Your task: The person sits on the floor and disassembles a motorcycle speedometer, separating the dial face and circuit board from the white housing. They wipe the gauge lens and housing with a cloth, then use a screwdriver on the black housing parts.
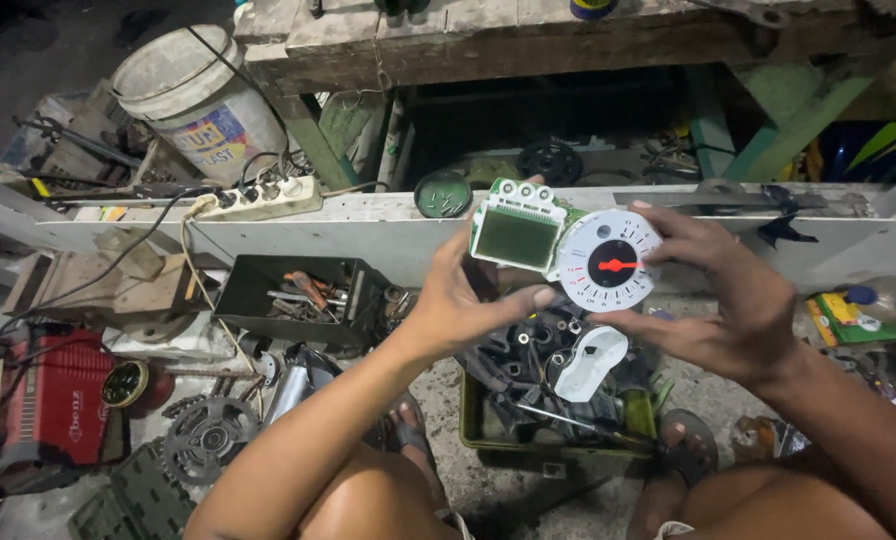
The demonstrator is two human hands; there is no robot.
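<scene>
White gauge panel (566, 247), both hands, left hand (463, 300), right hand (733, 305), perhaps one needle

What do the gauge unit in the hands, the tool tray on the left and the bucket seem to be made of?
Gauge unit: probably plastic, with a matte white dial, a green circuit board and a glassy grey-green display.
Tool tray: likely sheet metal, dark and dull, with thin straight walls.
Bucket: seemingly plastic, dusty white, with a printed label.
</scene>
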